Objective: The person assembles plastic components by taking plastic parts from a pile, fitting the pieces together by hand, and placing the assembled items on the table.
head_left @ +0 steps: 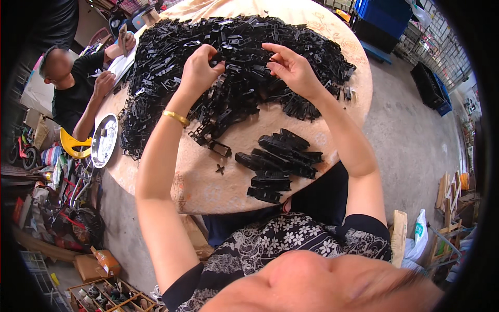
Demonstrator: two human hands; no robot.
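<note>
A big pile of black parts (171, 67) covers the far side of the desk (200, 182). Over it, the left hand (200, 70) and right hand (292, 70) bend their fingers; I can't tell if either pinches anything.

You're in cluttered makeshift workshop — heap of small black plastic parts (171, 67) covering much of your cloth-covered round table (208, 190), co-worker (78, 101) alongside. Around you — concrete floor (397, 156), blue bin (382, 23), compartmented wooden tray (136, 295), cardboard box (88, 268).
</note>
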